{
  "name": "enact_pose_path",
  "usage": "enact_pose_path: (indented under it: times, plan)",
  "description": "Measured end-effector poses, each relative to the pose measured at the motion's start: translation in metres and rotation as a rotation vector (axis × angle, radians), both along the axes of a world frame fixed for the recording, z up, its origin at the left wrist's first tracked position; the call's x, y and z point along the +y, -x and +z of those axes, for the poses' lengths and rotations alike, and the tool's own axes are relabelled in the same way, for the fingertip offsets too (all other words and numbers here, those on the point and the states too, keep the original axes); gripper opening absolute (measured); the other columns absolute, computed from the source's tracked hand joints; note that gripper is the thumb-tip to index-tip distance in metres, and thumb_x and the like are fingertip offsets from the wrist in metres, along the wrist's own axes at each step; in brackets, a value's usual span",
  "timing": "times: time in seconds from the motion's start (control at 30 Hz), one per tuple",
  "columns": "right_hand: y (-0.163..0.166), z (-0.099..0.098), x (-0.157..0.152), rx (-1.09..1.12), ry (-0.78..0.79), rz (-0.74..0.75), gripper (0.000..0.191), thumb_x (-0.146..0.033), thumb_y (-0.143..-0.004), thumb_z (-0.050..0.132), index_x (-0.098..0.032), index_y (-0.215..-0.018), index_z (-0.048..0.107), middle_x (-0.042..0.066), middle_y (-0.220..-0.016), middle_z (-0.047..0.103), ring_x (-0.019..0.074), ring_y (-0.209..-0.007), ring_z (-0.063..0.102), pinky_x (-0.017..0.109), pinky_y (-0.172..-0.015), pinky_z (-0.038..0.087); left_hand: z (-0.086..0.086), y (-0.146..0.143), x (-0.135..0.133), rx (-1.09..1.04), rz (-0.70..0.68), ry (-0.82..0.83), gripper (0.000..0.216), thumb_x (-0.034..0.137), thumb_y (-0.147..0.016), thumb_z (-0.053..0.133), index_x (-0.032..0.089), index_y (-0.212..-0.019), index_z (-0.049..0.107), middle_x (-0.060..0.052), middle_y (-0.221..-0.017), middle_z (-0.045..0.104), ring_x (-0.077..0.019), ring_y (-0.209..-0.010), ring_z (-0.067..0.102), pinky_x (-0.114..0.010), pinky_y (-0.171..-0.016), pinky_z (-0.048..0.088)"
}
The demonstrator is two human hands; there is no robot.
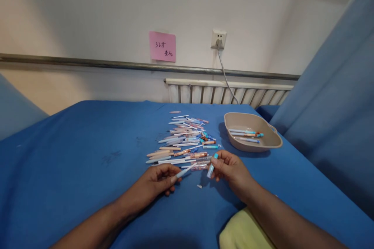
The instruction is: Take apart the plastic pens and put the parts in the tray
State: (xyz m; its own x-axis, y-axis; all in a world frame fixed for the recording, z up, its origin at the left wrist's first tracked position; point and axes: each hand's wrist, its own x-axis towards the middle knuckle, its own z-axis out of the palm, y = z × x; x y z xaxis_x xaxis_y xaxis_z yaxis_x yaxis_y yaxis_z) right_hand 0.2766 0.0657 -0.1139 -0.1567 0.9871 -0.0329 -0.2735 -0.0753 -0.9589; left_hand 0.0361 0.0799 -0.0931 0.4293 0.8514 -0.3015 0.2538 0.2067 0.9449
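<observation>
My left hand (160, 179) is closed on a pale blue pen barrel (181, 173), pinched between thumb and fingers, with a thin white refill sticking out toward the right. Across from it, my right hand (230, 167) pinches a short pen sleeve (212, 166), pale with a turquoise end, held tilted. The two pieces are apart. Just beyond both hands spreads a pile of pen parts: pale blue and peach barrels (162, 151), white refills (178, 161) and printed sleeves (198, 155). A small white piece (199, 186) lies on the blue cloth between my hands.
A beige basin (254, 146) with several pens (245, 134) in it stands at the right. Yellow-green fabric (244, 231) lies under my right forearm. Behind the blue-covered table (73, 155) are a radiator (204, 92), a plugged-in cable and a pink note (162, 46). Blue curtain hangs right.
</observation>
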Motion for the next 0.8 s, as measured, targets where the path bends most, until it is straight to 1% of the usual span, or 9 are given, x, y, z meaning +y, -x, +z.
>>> enact_pose_path:
  times: [0.2, 0.33, 0.4, 0.5, 0.53, 0.6, 0.67, 0.8]
  plan:
    - [0.0010, -0.0013, 0.0007, -0.012, 0.016, -0.011, 0.040, -0.052, -0.067, 0.074, -0.017, -0.071, 0.055, 0.000, -0.055, 0.065, 0.0112, -0.048, 0.057, 0.020, -0.045, 0.040, -0.0017, 0.0011, 0.0002, 0.007, -0.010, -0.015, 0.032, 0.044, -0.071, 0.071, 0.016, -0.088, 0.065, -0.002, -0.080, 0.064, -0.0115, -0.062, 0.053, -0.023, -0.059, 0.043]
    - [0.0001, -0.0021, 0.0008, -0.006, -0.005, -0.016, 0.040, -0.052, -0.068, 0.074, -0.016, -0.072, 0.056, 0.000, -0.056, 0.064, 0.0107, -0.048, 0.056, 0.021, -0.047, 0.040, -0.0010, 0.0005, 0.0001, 0.014, -0.012, -0.017, 0.031, 0.042, -0.071, 0.070, 0.016, -0.087, 0.065, -0.002, -0.080, 0.064, -0.0113, -0.061, 0.052, -0.023, -0.059, 0.043]
    - [0.0003, -0.0020, -0.0010, 0.013, -0.016, -0.001, 0.038, -0.051, -0.071, 0.073, -0.016, -0.078, 0.059, 0.000, -0.062, 0.064, 0.0118, -0.054, 0.059, 0.022, -0.050, 0.042, 0.0001, -0.0002, -0.0004, 0.014, -0.006, -0.020, 0.031, 0.042, -0.071, 0.070, 0.016, -0.087, 0.065, -0.001, -0.078, 0.063, -0.0113, -0.061, 0.052, -0.023, -0.059, 0.043]
    - [0.0023, -0.0010, -0.0050, 0.016, -0.005, 0.054, 0.039, -0.050, -0.077, 0.067, -0.018, -0.098, 0.061, 0.000, -0.072, 0.063, 0.0141, -0.063, 0.062, 0.025, -0.055, 0.045, 0.0015, -0.0010, -0.0015, 0.008, 0.002, -0.017, 0.031, 0.042, -0.071, 0.070, 0.016, -0.086, 0.065, -0.001, -0.077, 0.062, -0.0116, -0.062, 0.052, -0.024, -0.059, 0.043]
    - [0.0031, -0.0007, -0.0061, 0.001, -0.007, 0.071, 0.041, -0.050, -0.078, 0.066, -0.019, -0.103, 0.061, 0.000, -0.072, 0.062, 0.0139, -0.062, 0.062, 0.025, -0.054, 0.045, 0.0016, -0.0011, -0.0017, 0.005, 0.006, -0.015, 0.031, 0.042, -0.070, 0.071, 0.016, -0.086, 0.065, -0.001, -0.077, 0.062, -0.0118, -0.062, 0.052, -0.024, -0.060, 0.044]
    - [0.0046, -0.0006, -0.0068, -0.045, -0.034, 0.084, 0.043, -0.051, -0.078, 0.065, -0.019, -0.108, 0.059, -0.002, -0.068, 0.059, 0.0117, -0.055, 0.057, 0.024, -0.051, 0.042, 0.0011, -0.0011, -0.0016, 0.000, 0.009, -0.010, 0.032, 0.043, -0.070, 0.071, 0.016, -0.086, 0.065, -0.001, -0.076, 0.062, -0.0118, -0.062, 0.052, -0.024, -0.060, 0.044]
    - [0.0050, -0.0010, -0.0058, -0.069, -0.068, 0.068, 0.043, -0.051, -0.078, 0.064, -0.019, -0.105, 0.057, -0.003, -0.064, 0.058, 0.0095, -0.049, 0.051, 0.022, -0.047, 0.038, -0.0003, -0.0008, -0.0010, -0.001, 0.002, -0.005, 0.034, 0.044, -0.069, 0.072, 0.015, -0.086, 0.065, -0.001, -0.077, 0.062, -0.0115, -0.061, 0.052, -0.024, -0.059, 0.044]
    - [0.0024, -0.0013, -0.0029, -0.133, -0.083, -0.017, 0.037, -0.052, -0.073, 0.068, -0.019, -0.081, 0.054, -0.006, -0.056, 0.055, 0.0076, -0.044, 0.043, 0.020, -0.044, 0.032, -0.0030, -0.0001, -0.0001, 0.004, -0.027, -0.017, 0.034, 0.044, -0.071, 0.071, 0.016, -0.088, 0.066, -0.001, -0.077, 0.062, -0.0116, -0.062, 0.052, -0.023, -0.058, 0.042]
